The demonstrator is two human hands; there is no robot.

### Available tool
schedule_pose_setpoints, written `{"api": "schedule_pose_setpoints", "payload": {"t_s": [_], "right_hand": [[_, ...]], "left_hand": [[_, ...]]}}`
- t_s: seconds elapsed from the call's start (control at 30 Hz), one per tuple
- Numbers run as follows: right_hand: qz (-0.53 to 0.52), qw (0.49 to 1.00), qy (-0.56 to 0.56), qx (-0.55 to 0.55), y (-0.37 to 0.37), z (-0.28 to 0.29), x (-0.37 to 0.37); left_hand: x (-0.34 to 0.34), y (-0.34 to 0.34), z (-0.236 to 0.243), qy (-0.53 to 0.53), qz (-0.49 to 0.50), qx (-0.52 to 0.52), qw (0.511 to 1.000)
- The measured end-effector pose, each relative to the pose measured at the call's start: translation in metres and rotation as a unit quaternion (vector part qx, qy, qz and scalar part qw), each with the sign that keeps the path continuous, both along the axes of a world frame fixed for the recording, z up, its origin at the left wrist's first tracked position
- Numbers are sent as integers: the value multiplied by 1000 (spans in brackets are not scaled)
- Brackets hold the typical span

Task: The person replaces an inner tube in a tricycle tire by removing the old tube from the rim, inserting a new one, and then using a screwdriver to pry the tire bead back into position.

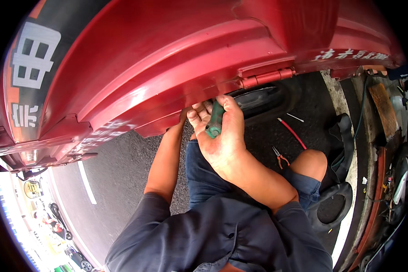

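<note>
Right hand (pixel 222 136) hides green handle (pixel 214 121).

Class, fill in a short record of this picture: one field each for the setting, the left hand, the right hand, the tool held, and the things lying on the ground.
Setting: person crouched on asphalt road beneath a red vehicle body
Right hand: wrapped around a green tool handle, pointing up under the body's lower edge
Left hand: reaches up under the same edge, mostly hidden
Ground: pliers with orange grips, red-handled tool, black rubber tube
Hinge: red, on the body above the hands
</note>
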State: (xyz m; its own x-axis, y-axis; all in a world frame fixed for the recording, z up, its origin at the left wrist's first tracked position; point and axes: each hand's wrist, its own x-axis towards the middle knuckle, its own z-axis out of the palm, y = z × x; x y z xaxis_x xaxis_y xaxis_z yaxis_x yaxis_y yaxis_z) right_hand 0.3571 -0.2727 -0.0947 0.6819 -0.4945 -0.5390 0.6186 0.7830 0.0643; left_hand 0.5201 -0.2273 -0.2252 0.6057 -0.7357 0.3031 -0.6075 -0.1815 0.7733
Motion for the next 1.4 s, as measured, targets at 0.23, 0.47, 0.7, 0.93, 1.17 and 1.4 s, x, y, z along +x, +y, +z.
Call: {"api": "schedule_pose_setpoints", "payload": {"t_s": [0.23,0.47,0.7,0.93,1.17,1.4], "right_hand": [[-26,999,6,-30,7,2,27],[47,996,-3,-78,-6,-10,21],[3,992,119,-32,-8,-3,32],[-87,989,117,-16,-1,2,32],[-105,991,56,-53,3,2,33],[-91,993,47,-54,-5,-6,32]], "left_hand": [[8,-8,2,2,-1,-25,1000],[-29,6,-12,-38,27,-90,995],[-74,-9,-63,-160,-11,-9,987],[-84,-18,-68,-137,-47,14,989],[-76,-16,-65,-128,-62,21,990],[-74,-17,-62,-118,-61,29,991]]}}
